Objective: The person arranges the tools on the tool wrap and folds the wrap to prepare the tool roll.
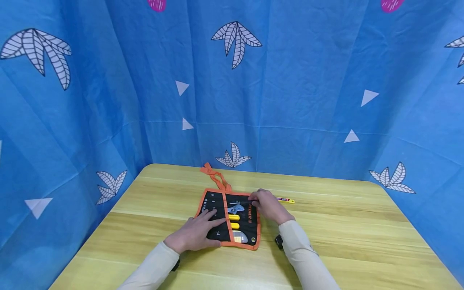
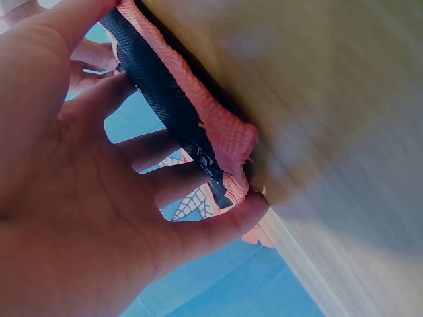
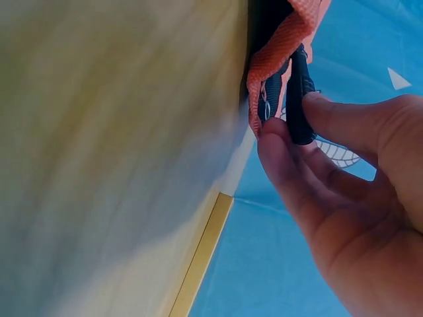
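Observation:
A black tool roll (image 1: 251, 230) with orange edging lies spread on the table, numbers printed along its left side. My left hand (image 1: 197, 232) rests on its left part with the fingers spread and straight. At the roll's upper right, my right hand (image 1: 270, 206) pinches a slim black rod-like handle (image 3: 299, 99) between thumb and fingers; its kind cannot be told. An adjustable wrench (image 1: 236, 209), yellow handles (image 1: 234, 217) and a pale, clear-ended tool (image 1: 240, 237) sit in the pockets. The left fingers hide some of the printing.
An orange tie strap (image 1: 215, 176) trails from the roll's top edge toward the back of the table. Behind my right hand lies a thin yellow-and-red item (image 1: 287, 200), partly covered. The wooden table (image 1: 348, 229) ends at a blue patterned curtain (image 1: 301, 100).

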`<state>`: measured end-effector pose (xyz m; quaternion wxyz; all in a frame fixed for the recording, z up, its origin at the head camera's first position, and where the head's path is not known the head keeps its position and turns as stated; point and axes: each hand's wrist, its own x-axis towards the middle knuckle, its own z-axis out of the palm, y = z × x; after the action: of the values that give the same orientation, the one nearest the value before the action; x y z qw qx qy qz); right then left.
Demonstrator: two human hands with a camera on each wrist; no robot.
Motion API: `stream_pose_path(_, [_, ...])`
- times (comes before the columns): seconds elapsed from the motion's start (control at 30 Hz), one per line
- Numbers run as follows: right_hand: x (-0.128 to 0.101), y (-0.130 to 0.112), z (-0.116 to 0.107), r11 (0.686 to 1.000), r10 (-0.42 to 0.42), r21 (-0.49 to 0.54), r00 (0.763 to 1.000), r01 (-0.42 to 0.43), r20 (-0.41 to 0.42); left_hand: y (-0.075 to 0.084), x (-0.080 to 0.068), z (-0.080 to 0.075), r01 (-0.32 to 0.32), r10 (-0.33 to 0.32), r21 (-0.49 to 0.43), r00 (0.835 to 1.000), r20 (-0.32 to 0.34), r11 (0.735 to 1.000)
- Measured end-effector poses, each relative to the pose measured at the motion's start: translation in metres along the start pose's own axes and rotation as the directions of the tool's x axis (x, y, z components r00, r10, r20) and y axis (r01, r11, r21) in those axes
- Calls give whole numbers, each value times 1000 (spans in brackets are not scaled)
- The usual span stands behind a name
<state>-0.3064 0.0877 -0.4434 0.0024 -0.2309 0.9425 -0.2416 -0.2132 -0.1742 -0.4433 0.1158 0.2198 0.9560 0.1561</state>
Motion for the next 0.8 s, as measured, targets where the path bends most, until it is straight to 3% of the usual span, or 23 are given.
stream_pose_path(0.17, [3,-1,-2,1000,23,11,999,-23,40,-1,0,0,0,0,0,1000,2,1000])
stream_pose_path(0.53, [9,-3,-3,999,-34,8,997,33,64,0,0,0,8,-8,0,1000,4,1000])
stream_pose_path(0.8, [12,-6,0,1000,-19,7,997,18,81,0,-1,0,2,-2,-2,1000,4,1000])
